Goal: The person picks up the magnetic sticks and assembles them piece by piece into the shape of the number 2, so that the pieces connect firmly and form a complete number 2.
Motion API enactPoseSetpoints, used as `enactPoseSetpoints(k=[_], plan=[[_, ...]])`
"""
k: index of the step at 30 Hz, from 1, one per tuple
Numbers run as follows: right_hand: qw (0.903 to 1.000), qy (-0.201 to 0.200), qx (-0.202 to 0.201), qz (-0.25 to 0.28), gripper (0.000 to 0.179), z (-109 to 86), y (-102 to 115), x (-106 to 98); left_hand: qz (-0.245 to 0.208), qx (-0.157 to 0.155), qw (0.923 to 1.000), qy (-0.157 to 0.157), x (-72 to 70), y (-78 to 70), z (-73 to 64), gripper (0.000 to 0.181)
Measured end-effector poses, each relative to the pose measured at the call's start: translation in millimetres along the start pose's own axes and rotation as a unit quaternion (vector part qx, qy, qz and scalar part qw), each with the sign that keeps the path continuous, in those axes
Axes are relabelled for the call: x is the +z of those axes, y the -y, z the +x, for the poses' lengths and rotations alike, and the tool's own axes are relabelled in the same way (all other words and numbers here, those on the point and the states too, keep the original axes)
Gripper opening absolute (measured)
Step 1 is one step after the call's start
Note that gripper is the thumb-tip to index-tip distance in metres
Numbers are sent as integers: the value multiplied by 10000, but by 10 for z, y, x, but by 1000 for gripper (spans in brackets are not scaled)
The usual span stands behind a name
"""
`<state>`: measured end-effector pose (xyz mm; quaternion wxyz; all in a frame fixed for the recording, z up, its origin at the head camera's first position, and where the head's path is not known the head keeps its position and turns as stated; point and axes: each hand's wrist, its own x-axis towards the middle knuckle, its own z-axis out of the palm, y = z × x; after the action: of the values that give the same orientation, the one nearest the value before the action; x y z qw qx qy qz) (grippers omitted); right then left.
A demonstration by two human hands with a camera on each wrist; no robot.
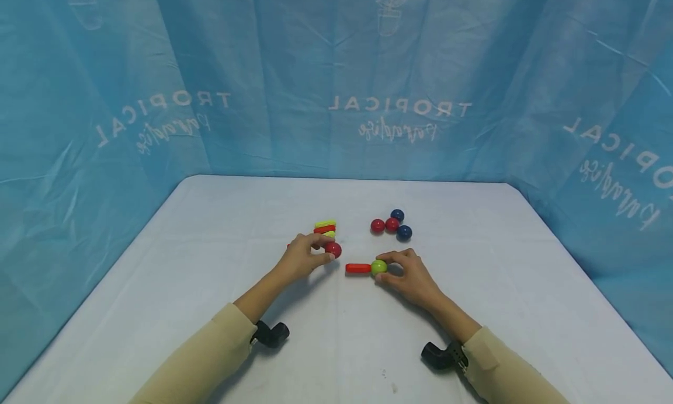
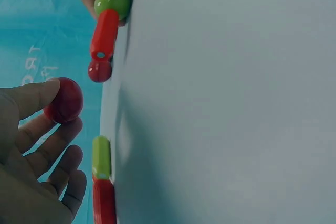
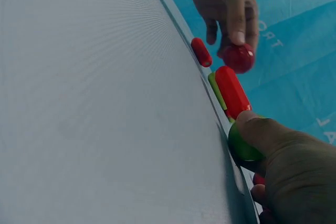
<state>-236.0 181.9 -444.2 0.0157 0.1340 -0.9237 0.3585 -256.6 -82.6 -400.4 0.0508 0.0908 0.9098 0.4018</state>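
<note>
Thumb and fingers of my left hand [image 1: 301,260] pinch a red ball [image 1: 333,250], held above the table just left of a red stick [image 1: 358,268]. My right hand [image 1: 414,280] pinches a green ball [image 1: 378,267] between thumb and fingers. That ball sits on the right end of the red stick, which points left toward the red ball. In the left wrist view, a small hole shows in the stick's free end [image 2: 101,55]. A gap separates this end from the red ball in the head view.
Behind my left hand lie yellow-green sticks [image 1: 325,223] and red sticks [image 1: 324,229], some partly covered by the hand. Farther back on the right, red balls [image 1: 377,226] and blue balls [image 1: 404,233] are grouped. A blue printed curtain [image 1: 294,135] surrounds the white table [image 1: 336,345].
</note>
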Motion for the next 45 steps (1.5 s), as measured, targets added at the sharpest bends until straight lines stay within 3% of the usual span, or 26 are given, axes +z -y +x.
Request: enactPoseSetpoints(k=[8, 15, 31, 45], plan=[[10000, -13, -14, 52, 40, -5, -6, -10, -217, 306, 9992, 163, 48, 114, -152, 36], [10000, 18, 17, 52, 40, 6, -17, 10, -476, 311, 9983, 153, 151, 151, -205, 34], [10000, 2, 86, 32, 40, 18, 12, -11, -610, 519, 9968, 18, 223, 110, -191, 33], [9988, 468, -114, -102, 43, 58, 25, -114, -680, 368, 9969, 115, 229, 118, -200, 33]])
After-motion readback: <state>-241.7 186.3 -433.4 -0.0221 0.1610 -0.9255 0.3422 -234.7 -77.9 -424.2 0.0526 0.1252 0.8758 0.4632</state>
